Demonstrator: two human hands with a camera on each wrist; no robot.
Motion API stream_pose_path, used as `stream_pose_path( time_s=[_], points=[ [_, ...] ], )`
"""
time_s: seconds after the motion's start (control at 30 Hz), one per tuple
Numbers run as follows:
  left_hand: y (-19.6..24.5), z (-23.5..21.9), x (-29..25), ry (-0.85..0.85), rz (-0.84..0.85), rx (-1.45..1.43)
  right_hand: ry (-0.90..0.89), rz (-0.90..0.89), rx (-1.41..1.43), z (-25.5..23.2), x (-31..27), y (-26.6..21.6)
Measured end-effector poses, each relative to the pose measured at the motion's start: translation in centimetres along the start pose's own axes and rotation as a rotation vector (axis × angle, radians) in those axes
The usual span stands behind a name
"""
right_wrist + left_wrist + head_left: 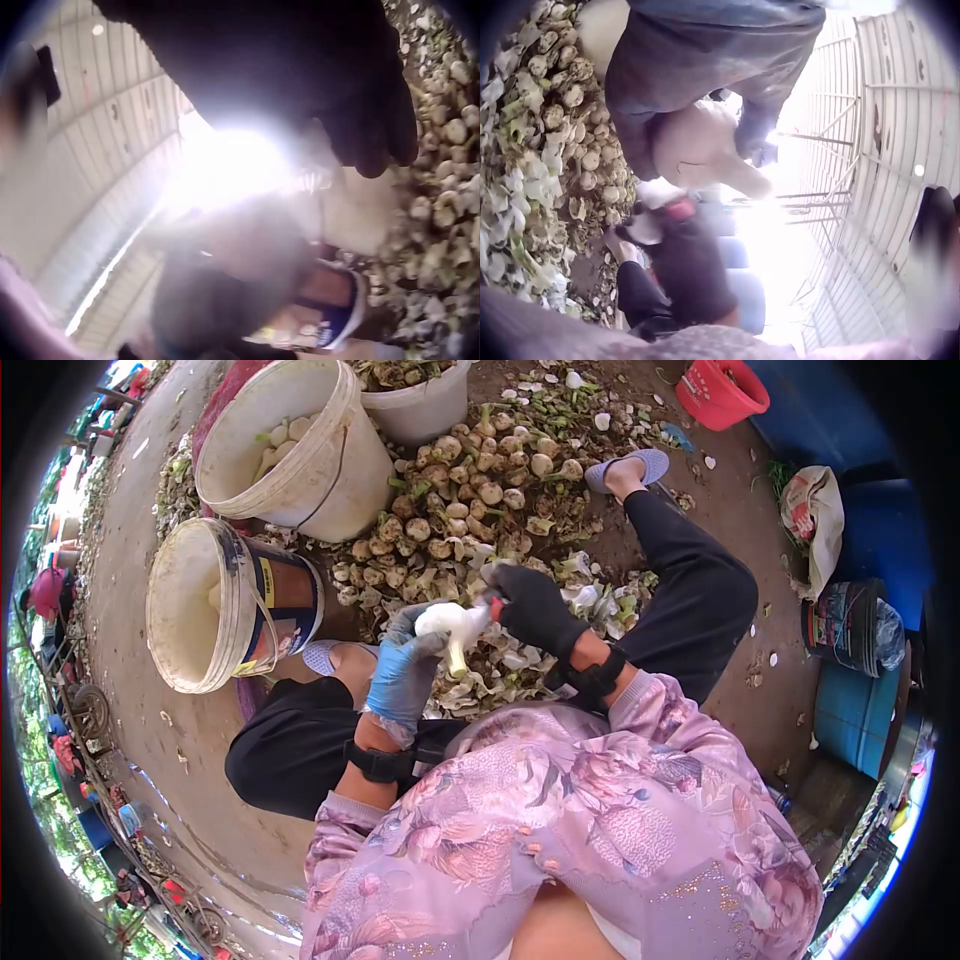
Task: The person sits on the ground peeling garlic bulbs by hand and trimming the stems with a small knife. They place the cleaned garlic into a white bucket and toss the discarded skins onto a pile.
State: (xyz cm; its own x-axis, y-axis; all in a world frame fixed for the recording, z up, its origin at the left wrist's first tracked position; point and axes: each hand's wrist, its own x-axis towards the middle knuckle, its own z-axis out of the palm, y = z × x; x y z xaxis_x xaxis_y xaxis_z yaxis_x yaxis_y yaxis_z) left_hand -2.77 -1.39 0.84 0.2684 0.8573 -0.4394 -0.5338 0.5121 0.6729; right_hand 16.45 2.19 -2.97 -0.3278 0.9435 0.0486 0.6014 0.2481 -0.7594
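A white peeled bulb (447,622) with a short pale stem is gripped by the left hand (403,670), in a blue glove, in the head view. In the left wrist view the gloved left hand (712,60) curls round the bulb (694,146), its stem pointing down and right. Close against the bulb's right side, the black-gloved right hand (540,605) holds a small tool with a red part (496,609); its blade cannot be made out. The right wrist view shows the dark right hand (300,75) with curled fingers, partly washed out by glare.
Unpeeled bulbs (490,492) and loose peelings (480,685) cover the ground between the legs. A white bucket (340,470) with peeled bulbs, a second bucket (235,610) and a white tub (425,410) stand left and ahead. A red bucket (715,400) is at the upper right.
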Motion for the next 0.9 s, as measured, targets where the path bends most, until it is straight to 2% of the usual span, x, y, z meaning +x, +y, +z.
stream_pose_path(
  time_s=[0.03,0.07,0.13,0.17,0.23,0.27,0.3,0.33,0.37,0.4,0.47,0.5,0.57,0.6,0.67,0.73,0.77,0.8,0.83,0.87,0.9],
  points=[
    [0.2,0.1,0.2,0.019,0.031,-0.153,0.001,0.106,-0.123,0.1,0.0,0.5],
    [0.1,-0.6,0.5,0.001,-0.003,-0.185,-0.002,0.103,-0.123,0.2,-0.1,1.0],
    [-0.4,-0.9,0.5,0.068,-0.065,-0.290,-0.204,0.183,-0.286,0.0,-0.9,0.7],
    [-0.5,-0.9,0.6,0.127,-0.124,-0.387,-0.206,0.189,-0.281,0.0,-1.1,1.1],
    [-0.1,-1.5,0.5,0.095,-0.161,-0.426,-0.388,0.284,-0.439,0.1,-1.4,2.2],
    [0.2,-2.0,0.4,0.065,-0.104,-0.504,-0.467,0.321,-0.461,0.3,-1.6,2.9],
    [0.7,-2.6,0.4,0.035,-0.043,-0.582,-0.463,0.318,-0.455,0.5,-1.9,3.7],
    [1.9,-3.4,0.5,-0.022,0.092,-0.591,-0.450,0.292,-0.375,0.8,-2.3,4.3],
    [3.8,-4.8,0.8,0.030,0.122,-0.638,-0.436,0.265,-0.292,1.2,-2.5,4.8],
    [5.9,-6.9,0.5,0.088,0.277,-0.522,-0.447,0.252,-0.242,0.9,-2.2,4.4],
    [10.9,-11.0,0.2,0.042,0.409,-0.733,-0.510,0.228,-0.208,1.0,-1.7,4.4],
    [13.3,-7.6,-0.6,-0.039,0.486,-0.832,-0.572,0.208,-0.182,1.1,-1.6,4.6],
    [14.8,-5.0,-1.1,0.136,0.629,-0.576,-0.566,0.228,-0.142,1.6,-1.9,4.8],
    [14.3,-5.3,-0.1,0.139,0.622,-0.566,-0.574,0.234,-0.151,1.6,-2.0,4.5],
    [11.9,-7.6,3.1,-0.044,0.391,-0.313,-0.542,0.239,-0.101,1.6,-1.7,4.1],
    [7.5,-8.1,8.4,0.297,0.197,-0.200,-0.509,0.233,-0.052,1.9,-1.4,4.2],
    [5.9,-6.6,11.0,0.473,0.057,-0.115,-0.476,0.221,-0.013,2.0,-1.3,4.3],
    [3.6,-7.5,14.3,0.632,0.012,0.056,-0.452,0.207,0.010,2.1,-1.1,4.3],
    [1.9,-7.6,16.7,0.620,0.064,0.272,-0.448,0.231,0.048,2.7,-1.1,4.8],
    [0.7,-8.7,19.7,0.590,0.047,0.583,-0.445,0.225,0.054,2.5,-1.0,4.9],
    [-2.2,-13.5,23.8,0.565,0.315,0.988,-0.444,0.219,0.060,2.3,-0.8,4.8]
  ],
)
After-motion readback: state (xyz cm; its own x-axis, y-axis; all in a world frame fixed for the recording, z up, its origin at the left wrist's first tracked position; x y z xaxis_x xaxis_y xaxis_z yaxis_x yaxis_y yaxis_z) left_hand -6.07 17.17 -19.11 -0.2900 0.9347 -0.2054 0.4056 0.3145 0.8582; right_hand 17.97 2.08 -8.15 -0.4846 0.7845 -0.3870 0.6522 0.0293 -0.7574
